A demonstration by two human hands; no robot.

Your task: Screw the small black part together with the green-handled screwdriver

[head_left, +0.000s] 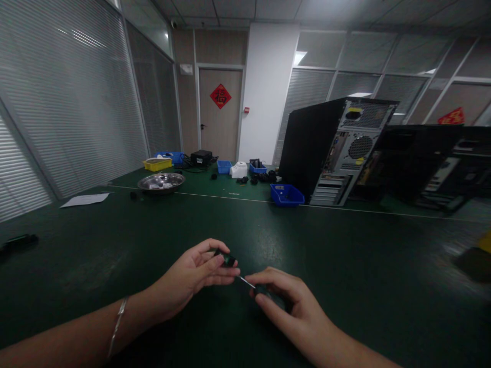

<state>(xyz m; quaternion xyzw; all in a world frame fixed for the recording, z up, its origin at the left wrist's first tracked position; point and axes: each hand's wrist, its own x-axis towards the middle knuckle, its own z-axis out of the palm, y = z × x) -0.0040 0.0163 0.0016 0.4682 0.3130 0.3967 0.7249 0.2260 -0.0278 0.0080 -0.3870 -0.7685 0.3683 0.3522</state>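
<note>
My left hand pinches a small dark part between thumb and fingertips, just above the green table mat. My right hand grips a small screwdriver; its thin metal shaft points left toward the small part and nearly touches it. A thin bracelet sits on my left wrist. Most of the screwdriver's handle is hidden under my right fingers.
A black computer tower stands at the back right, more towers beside it. A blue bin sits in front of it. A metal bowl, a yellow tray, other blue bins and a paper sheet lie at the back left.
</note>
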